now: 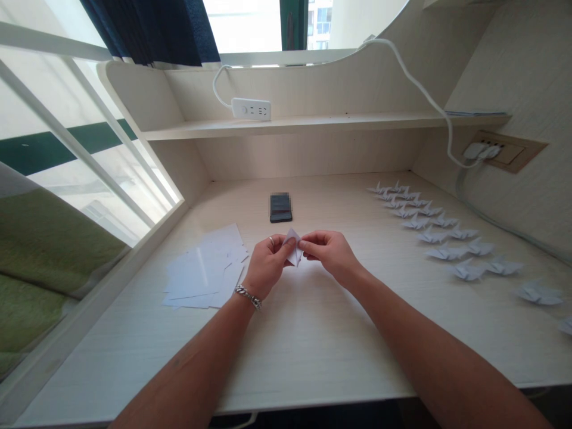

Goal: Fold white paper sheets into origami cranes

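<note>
At the far left I see green, soft-looking cloth behind white bars. Next, a loose pile of flat, thin white paper sheets lies on my pale wooden desk. Up on the shelf is a white, long plastic power strip.

My left hand wears a shiny silver chain bracelet and a thin silver ring. Its thumb and fingers are squeezed on a small, pointy, folded white paper. I hold this paper up over the middle of the desk, between my two hands. Its long way runs from me toward the back, with one sharp tip pointing away and another pointing back at me.

Behind it sits a small, dark, boxy thing, its top blurred. My right hand pinches the paper's right edge, thumb and finger close together.

Far to the right, little white folded paper birds stand in two slanting lines. Past them, white plugs sit in a tan wall socket.
</note>
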The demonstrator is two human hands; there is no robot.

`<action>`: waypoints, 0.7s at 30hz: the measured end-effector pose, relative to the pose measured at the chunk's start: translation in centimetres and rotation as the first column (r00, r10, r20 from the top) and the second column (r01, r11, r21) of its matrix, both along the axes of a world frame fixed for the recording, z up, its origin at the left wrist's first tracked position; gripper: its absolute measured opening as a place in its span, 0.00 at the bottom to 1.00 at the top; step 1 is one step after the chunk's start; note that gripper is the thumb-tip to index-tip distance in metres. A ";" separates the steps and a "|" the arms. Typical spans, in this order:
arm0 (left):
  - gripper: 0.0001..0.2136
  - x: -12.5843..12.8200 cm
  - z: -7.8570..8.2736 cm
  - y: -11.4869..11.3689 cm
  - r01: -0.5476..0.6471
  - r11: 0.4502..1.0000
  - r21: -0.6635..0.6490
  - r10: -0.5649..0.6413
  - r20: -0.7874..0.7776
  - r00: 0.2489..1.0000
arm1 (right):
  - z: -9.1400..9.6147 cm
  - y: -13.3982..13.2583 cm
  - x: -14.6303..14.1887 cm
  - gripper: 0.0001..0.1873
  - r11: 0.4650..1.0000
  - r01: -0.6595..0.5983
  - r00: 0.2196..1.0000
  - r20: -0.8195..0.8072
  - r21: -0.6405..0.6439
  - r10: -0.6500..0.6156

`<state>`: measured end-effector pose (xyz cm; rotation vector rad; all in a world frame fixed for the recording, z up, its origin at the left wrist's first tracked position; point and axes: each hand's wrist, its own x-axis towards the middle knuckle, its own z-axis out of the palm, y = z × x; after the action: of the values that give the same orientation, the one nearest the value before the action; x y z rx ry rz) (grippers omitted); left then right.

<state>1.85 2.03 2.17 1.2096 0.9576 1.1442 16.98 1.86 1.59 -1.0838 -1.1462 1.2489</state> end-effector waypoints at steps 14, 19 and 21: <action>0.14 -0.2 -0.5 0.4 -0.088 0.993 0.078 0.092 -0.046 0.995 | -0.2 -0.4 -0.6 0.22 0.998 -0.065 0.998 0.027 0.010 0.065; 0.16 -0.3 -0.6 0.6 -0.106 0.987 0.123 0.112 -0.039 0.993 | -0.4 -0.7 -1.5 0.27 0.991 -0.116 0.991 -0.071 -0.071 0.111; 0.17 -0.3 -0.7 0.7 -0.103 0.989 0.103 0.105 -0.014 0.994 | -0.5 -0.7 -1.7 0.25 0.985 -0.152 0.986 -0.087 -0.079 0.145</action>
<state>1.52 2.75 1.49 1.2664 0.9974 1.2790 15.30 1.11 1.06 -1.0154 -1.1371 1.4568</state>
